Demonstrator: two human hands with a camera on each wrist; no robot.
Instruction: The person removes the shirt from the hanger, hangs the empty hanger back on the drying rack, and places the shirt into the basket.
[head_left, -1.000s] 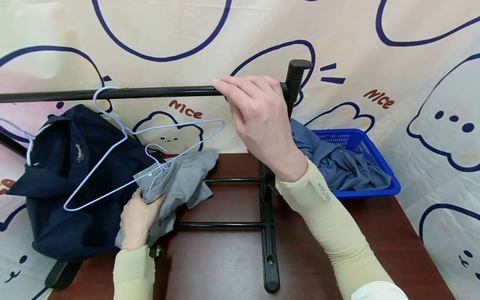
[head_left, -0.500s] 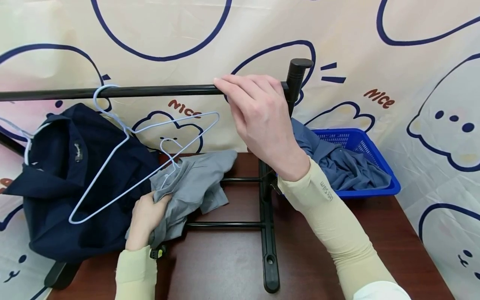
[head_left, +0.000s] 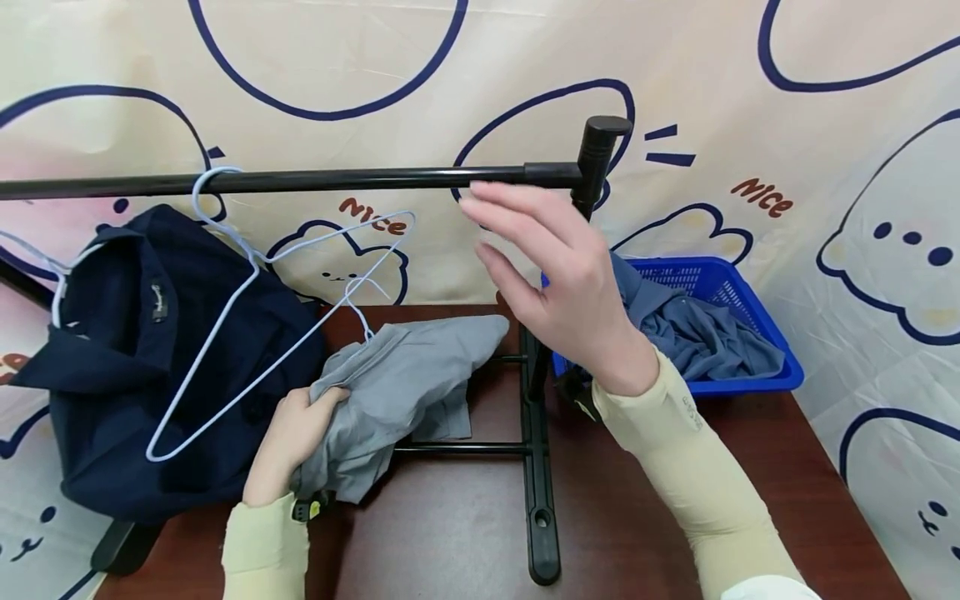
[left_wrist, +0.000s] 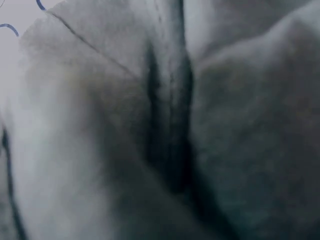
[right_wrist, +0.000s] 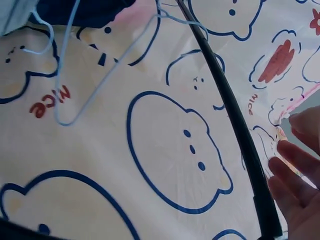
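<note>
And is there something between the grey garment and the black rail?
Yes, in the head view: the bare hanger hanging from the black rail slants above the grey garment, overlapping the hook poking from it. Between this hanger and the right hand, the way looks open.

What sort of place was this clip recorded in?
Likely an indoor tabletop clothes-handling area, perhaps staged: a black clothes rack stands on a brown table, a blue basket holds crumpled cloth, and a cartoon-print backdrop spans the background.
</note>
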